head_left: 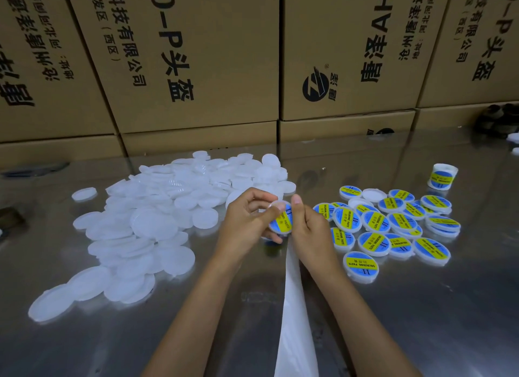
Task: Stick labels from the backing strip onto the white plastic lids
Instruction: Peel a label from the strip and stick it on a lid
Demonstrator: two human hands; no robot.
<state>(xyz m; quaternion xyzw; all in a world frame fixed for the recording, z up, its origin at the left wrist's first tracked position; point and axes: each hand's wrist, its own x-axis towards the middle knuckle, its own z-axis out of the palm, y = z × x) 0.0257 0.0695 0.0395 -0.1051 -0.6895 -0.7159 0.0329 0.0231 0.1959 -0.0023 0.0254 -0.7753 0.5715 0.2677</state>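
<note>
White plastic lid with a blue-and-yellow label sits above the steel table, pinched at its edge by the left hand while the right hand curls against its other edge. Backing strip runs between the forearms. Unlabelled lids heap left, labelled lids right; bare steel lies near the front edge.

Bare steel table lies open to the near right and near left. A heap of plain white lids fills the left middle; labelled lids crowd the right middle. A white backing strip runs down the centre. Stacked cardboard boxes wall off the far edge.
</note>
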